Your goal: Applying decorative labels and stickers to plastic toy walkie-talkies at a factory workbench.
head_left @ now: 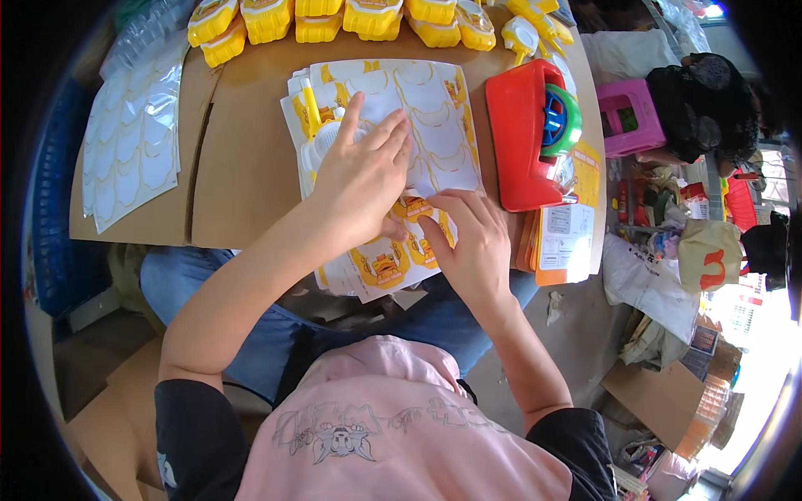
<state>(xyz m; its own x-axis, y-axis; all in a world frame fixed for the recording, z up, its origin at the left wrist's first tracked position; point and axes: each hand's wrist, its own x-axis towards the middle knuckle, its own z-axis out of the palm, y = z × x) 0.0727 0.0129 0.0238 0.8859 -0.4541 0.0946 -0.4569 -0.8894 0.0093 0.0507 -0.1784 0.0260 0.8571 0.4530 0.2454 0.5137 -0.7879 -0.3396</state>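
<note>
A stack of sticker sheets lies on the cardboard-topped table in front of me, with bare white outlines above and printed yellow stickers near its lower edge. My left hand rests across the stack, fingers stretched up and thumb low by the printed stickers. Partly under that hand is a white and yellow plastic piece with a yellow stem. My right hand is curled at the sheet's right side, thumb and index finger closed around the edge of a yellow sticker; its fingertips are partly hidden.
A red tape dispenser with a green and blue reel stands right of the sheets. Yellow plastic cases line the far edge. More sticker sheets lie at left. Printed cards sit near the right edge; a pink stool stands beyond.
</note>
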